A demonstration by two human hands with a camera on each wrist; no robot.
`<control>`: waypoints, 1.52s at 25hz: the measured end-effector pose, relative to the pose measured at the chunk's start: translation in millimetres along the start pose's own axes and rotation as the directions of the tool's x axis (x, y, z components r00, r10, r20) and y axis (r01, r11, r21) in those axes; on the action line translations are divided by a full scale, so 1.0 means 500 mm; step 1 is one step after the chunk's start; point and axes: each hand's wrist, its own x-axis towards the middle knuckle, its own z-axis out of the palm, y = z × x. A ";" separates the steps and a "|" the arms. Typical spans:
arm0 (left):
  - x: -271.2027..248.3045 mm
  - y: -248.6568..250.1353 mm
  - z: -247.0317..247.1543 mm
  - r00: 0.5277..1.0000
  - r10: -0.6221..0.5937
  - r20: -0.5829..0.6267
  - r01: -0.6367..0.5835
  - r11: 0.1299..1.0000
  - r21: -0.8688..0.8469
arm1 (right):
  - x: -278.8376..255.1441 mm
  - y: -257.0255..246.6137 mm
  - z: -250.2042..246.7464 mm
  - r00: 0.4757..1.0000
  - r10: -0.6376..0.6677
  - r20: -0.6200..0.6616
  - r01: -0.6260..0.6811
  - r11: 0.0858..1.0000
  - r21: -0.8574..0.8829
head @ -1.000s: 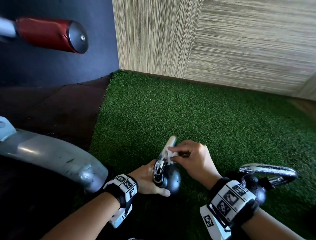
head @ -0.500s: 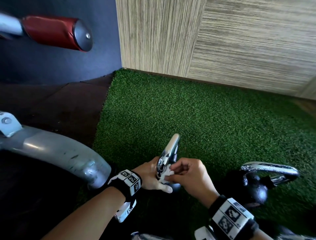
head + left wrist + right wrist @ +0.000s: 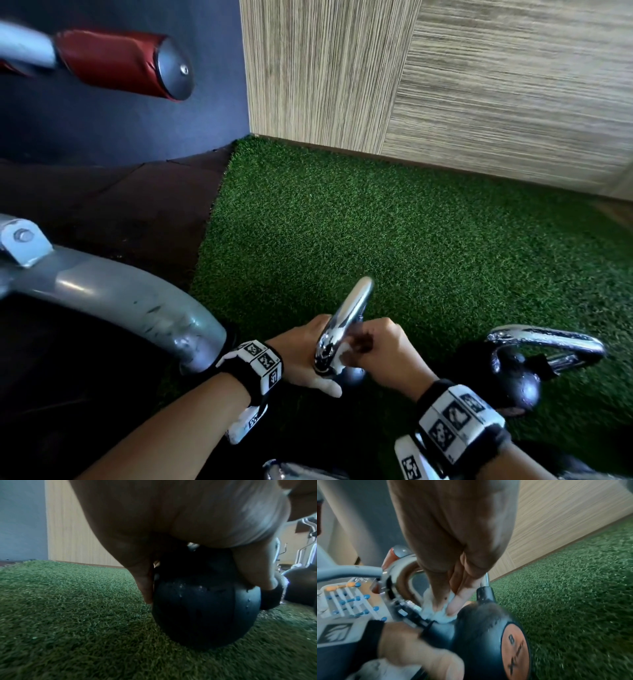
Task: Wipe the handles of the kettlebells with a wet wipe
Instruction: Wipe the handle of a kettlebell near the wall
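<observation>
Three cameras around one kettlebell (image 3: pixel 344 320)
The head view looks down and forward from above at the left hand (image 3: pixel 294 356), right hand (image 3: pixel 387 349) and turf (image 3: pixel 376 240). The left wrist view sits low over the turf, close against the kettlebell's ball; the right wrist view looks along its fingers (image 3: pixel 457 605), equally close. All share the kettlebell.

Left grip (image 3: pixel 301 358) cupped low; right grip (image 3: pixel 385 347) just beside it, pinching.

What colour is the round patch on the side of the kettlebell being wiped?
The patch is orange with dark lettering, clearest in the right wrist view.
</observation>
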 end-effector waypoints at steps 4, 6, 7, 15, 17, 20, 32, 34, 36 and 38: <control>-0.008 0.016 -0.006 0.997 0.070 0.013 -0.070 0.995 0.073 | 0.029 0.003 -0.007 0.969 -0.023 0.246 0.032 0.999 -0.029; -0.009 0.011 -0.007 0.998 0.053 0.034 -0.055 0.996 0.074 | 0.026 0.006 -0.003 0.958 -0.079 0.275 0.048 0.992 0.118; -0.009 0.007 -0.006 0.998 0.056 0.034 -0.058 0.996 0.072 | 0.023 0.006 -0.003 0.955 -0.081 0.284 0.030 0.983 0.179; -0.005 0.006 0.000 0.991 0.132 0.002 -0.132 0.989 0.068 | 0.025 0.019 -0.007 0.927 -0.109 0.358 -0.034 0.928 0.371; -0.008 -0.001 0.005 0.990 0.140 0.001 -0.140 0.989 0.042 | 0.023 0.025 -0.001 0.920 -0.122 0.372 -0.082 0.869 0.487; -0.013 0.004 0.002 0.988 0.150 -0.037 -0.150 0.989 0.002 | 0.021 0.037 0.006 0.916 -0.078 0.393 -0.262 0.625 0.735; -0.010 -0.001 0.005 0.998 0.062 -0.030 -0.064 0.995 -0.076 | 0.033 0.070 -0.011 0.973 0.106 0.206 -0.216 0.097 0.972; -0.013 0.000 0.004 0.998 0.052 -0.026 -0.054 0.996 -0.072 | 0.036 0.073 -0.017 0.971 0.193 0.142 -0.146 0.009 0.989; -0.017 0.002 0.002 0.998 0.051 -0.026 -0.053 0.995 -0.079 | 0.032 0.057 -0.015 0.960 0.262 0.096 -0.109 0.035 0.993; -0.018 0.000 0.003 0.998 0.057 -0.032 -0.059 0.995 -0.081 | 0.031 0.040 -0.010 0.935 0.353 -0.024 -0.032 0.152 0.988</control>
